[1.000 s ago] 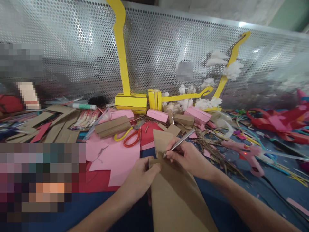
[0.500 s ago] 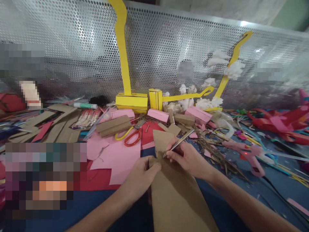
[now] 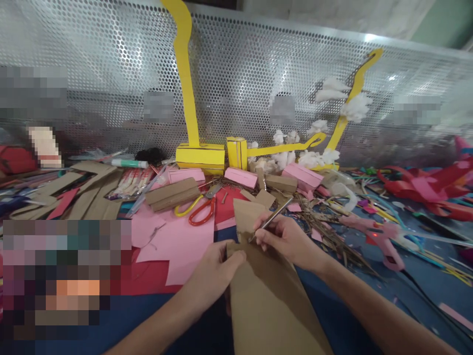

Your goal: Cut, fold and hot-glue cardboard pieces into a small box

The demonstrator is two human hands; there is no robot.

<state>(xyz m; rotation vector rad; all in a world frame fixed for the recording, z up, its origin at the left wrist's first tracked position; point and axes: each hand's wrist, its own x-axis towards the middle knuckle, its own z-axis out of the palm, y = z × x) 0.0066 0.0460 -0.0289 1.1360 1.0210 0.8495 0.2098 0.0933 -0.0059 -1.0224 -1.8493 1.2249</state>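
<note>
Right hand (image 3: 284,242): your fingers are pinched round a slim silver tool (image 3: 275,214), tip down at the cardboard sheet (image 3: 275,305); can't tell if it's touching. Left hand (image 3: 217,268): your fingers grip the sheet's left edge, thumb on top, just left of that tip. Sheet runs from just past your hands back toward you, between your forearms. Beyond, to the left: pink paper (image 3: 185,246), scissors (image 3: 202,212) at its far side. Right: twigs (image 3: 347,251), then a pink glue gun (image 3: 389,241) on the blue surface (image 3: 424,281). Behind: yellow box (image 3: 201,157), perforated metal panel (image 3: 236,74).
</note>
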